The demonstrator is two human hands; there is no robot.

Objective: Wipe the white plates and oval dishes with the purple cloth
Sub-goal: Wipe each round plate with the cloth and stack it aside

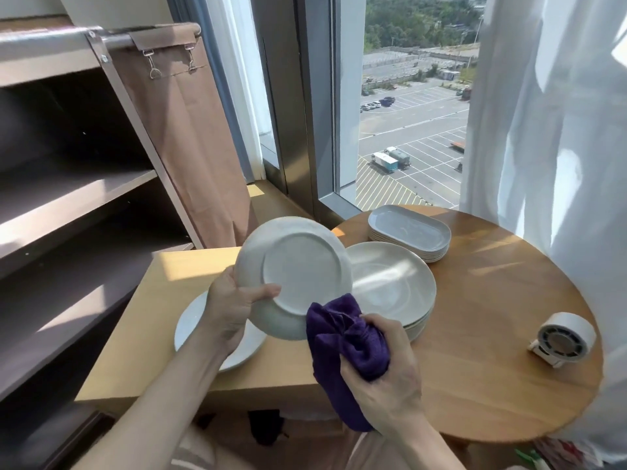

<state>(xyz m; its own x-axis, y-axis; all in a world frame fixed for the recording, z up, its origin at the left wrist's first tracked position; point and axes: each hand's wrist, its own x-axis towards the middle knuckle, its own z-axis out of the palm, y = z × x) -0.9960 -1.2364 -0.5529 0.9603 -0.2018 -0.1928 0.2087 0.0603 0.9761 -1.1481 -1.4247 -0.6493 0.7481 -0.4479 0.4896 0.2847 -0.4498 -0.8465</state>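
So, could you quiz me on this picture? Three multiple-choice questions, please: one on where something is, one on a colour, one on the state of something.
1. Where does the stack of oval dishes stand?
A. on a chair
B. on the round table, beyond the stack of round plates
C. on the floor

2. What colour is the cloth gripped by the right hand?
A. yellow
B. green
C. purple

3. How is the plate in the left hand held?
A. lifted and tilted, underside toward the camera
B. flat on the table
C. upright in a rack

Answers:
1 B: the dishes sit on the table's far side, behind the plates.
2 C: the bunched cloth is deep purple.
3 A: its foot ring faces the camera.
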